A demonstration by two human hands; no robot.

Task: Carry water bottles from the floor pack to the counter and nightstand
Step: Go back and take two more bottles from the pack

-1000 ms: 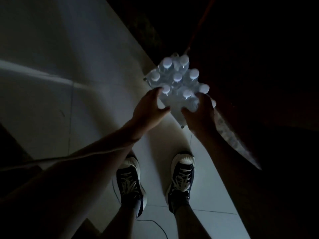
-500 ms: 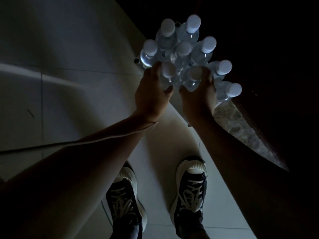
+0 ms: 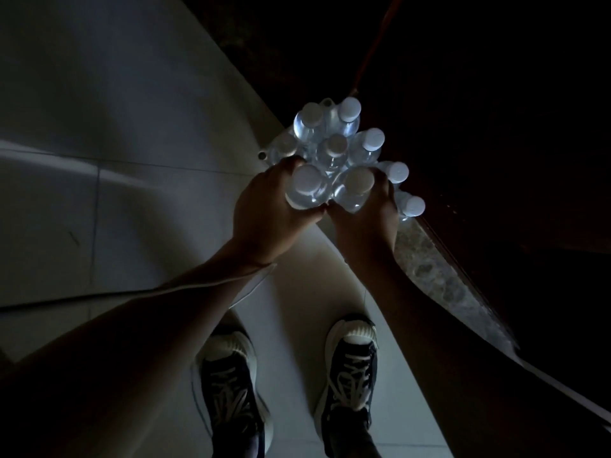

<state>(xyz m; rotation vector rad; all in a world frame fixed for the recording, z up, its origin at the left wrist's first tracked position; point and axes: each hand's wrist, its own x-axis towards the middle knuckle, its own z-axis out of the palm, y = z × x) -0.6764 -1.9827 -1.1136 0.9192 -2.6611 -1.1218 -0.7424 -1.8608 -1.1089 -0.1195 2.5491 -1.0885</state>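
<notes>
The room is dim. A shrink-wrapped pack of clear water bottles (image 3: 334,150) with white caps stands on the pale tiled floor against a dark wall base. My left hand (image 3: 267,209) is wrapped around the near-left bottle (image 3: 305,190), its cap showing above my fingers. My right hand (image 3: 367,219) grips the neighbouring near bottle (image 3: 355,190) the same way. Both bottles sit higher than the rest of the pack. The bottle bodies are hidden by my hands.
My two dark sneakers with white laces (image 3: 231,391) (image 3: 350,371) stand on the tiles just behind the pack. A speckled stone threshold strip (image 3: 439,276) runs along the dark wood surface (image 3: 512,160) on the right. A thin cable (image 3: 198,408) lies by my left shoe.
Both hands have closed around the two nearest bottles and drawn them up toward me. The view has shifted, so the pack sits lower in the frame than half a second ago.
</notes>
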